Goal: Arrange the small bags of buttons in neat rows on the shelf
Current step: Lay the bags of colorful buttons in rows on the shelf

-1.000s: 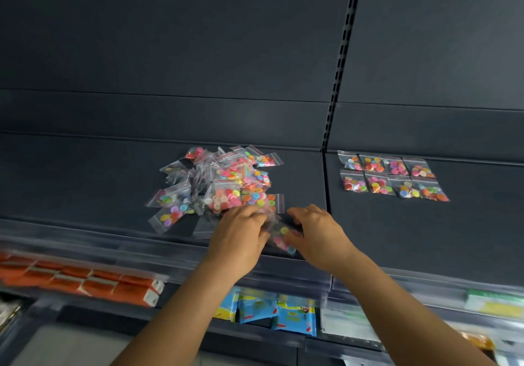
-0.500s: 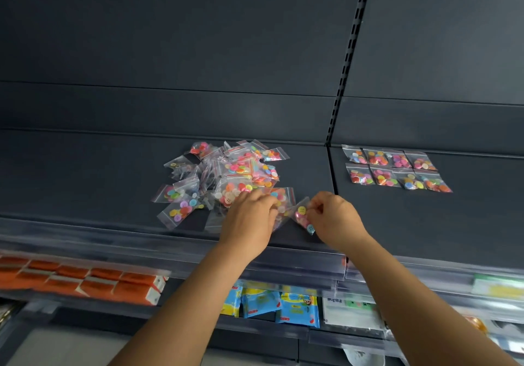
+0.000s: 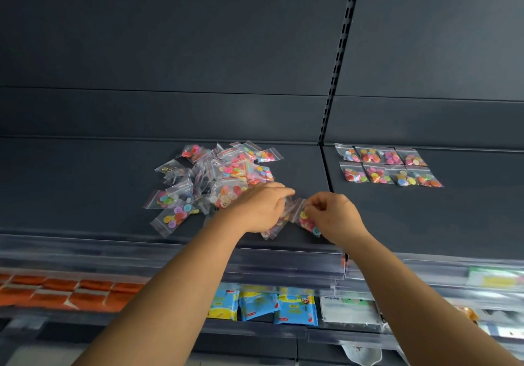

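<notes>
A loose pile of small clear bags of coloured buttons (image 3: 218, 178) lies on the left section of the dark shelf (image 3: 85, 184). On the right section, several bags (image 3: 388, 167) lie in two neat rows. My right hand (image 3: 334, 216) pinches one bag of buttons (image 3: 307, 221) at the pile's front right edge, lifted slightly. My left hand (image 3: 259, 209) rests on the pile's front, fingers closed on another bag (image 3: 273, 228) that pokes out beneath it.
A slotted upright (image 3: 337, 62) divides the two shelf sections. A clear price rail (image 3: 170, 252) runs along the shelf front. Below are orange packs (image 3: 56, 292), blue packets (image 3: 272, 306) and white packets (image 3: 348, 311) on a lower shelf.
Both hands have shifted right along the pile's front edge. My right hand has drawn one bag out of the pile and holds it apart from my left hand.
</notes>
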A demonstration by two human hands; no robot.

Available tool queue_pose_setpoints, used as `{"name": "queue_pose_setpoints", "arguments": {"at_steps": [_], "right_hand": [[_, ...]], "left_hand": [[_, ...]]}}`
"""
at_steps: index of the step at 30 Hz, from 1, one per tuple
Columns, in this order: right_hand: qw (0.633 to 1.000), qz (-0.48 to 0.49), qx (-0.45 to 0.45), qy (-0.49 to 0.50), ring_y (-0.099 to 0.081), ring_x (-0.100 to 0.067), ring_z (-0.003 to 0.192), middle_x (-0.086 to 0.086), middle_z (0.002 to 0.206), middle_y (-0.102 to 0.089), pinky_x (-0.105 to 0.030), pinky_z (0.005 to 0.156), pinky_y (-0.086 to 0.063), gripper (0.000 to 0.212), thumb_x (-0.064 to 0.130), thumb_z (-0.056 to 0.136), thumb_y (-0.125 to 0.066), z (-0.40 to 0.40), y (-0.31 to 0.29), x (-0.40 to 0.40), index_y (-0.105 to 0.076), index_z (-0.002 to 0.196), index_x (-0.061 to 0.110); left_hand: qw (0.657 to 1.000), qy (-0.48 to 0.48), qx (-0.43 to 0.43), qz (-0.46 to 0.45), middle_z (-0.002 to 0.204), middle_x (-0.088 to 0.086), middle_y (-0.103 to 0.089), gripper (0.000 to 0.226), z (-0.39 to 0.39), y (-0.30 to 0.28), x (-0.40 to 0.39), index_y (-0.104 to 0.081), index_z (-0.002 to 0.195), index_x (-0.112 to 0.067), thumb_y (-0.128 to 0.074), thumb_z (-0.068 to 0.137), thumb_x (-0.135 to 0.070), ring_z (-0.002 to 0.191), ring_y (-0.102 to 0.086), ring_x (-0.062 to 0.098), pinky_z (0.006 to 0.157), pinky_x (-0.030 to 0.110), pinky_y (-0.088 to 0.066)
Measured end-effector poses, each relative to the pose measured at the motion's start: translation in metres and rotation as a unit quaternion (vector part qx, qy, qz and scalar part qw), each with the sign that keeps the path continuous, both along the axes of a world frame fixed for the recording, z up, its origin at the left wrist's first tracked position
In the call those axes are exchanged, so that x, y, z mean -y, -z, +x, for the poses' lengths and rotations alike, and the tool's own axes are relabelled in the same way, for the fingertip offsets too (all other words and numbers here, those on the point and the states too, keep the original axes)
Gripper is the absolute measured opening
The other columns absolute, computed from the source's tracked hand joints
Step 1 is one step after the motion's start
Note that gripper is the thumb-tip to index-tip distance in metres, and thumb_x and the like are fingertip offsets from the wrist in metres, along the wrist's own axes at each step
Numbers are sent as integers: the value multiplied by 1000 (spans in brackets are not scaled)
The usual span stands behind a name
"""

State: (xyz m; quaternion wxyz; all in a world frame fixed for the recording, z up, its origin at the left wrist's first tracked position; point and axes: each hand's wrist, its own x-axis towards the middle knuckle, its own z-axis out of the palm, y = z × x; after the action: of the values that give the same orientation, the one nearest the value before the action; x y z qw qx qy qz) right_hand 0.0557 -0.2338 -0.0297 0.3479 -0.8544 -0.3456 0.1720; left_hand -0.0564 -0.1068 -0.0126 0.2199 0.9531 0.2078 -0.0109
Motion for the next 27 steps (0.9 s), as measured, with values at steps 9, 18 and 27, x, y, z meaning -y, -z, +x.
{"name": "queue_pose_setpoints", "arguments": {"at_steps": [9, 18, 27], "right_hand": [[998, 20, 17, 52, -52, -8, 60, 7, 69, -59, -21, 49, -37, 7, 14, 89, -54, 8, -1, -1, -58, 84, 17], [995, 62, -54, 62, -59, -12, 65, 1, 76, -69, -21, 54, -43, 6, 16, 85, -61, 10, -6, 5, -67, 84, 16], [978, 145, -89, 116, -52, -13, 58, -8, 70, -68, -25, 55, -42, 13, 16, 86, -60, 42, -24, 32, -67, 75, 13]], "left_hand": [[999, -1, -21, 26, 140, -5, -43, 49, 6, 3, -5, -40, 142, -29, -48, 95, -19, 132, -27, 20, 106, 39, -33], [994, -87, 52, -29, 96, -5, -47, 17, 10, 3, -5, -57, 82, -29, -69, 77, -18, 100, -38, 15, 81, 29, -42], [959, -126, 160, -197, 69, -2, -54, 24, 39, -17, 26, -62, 85, -5, -60, 87, -28, 60, -48, 10, 59, 25, -40]]}}
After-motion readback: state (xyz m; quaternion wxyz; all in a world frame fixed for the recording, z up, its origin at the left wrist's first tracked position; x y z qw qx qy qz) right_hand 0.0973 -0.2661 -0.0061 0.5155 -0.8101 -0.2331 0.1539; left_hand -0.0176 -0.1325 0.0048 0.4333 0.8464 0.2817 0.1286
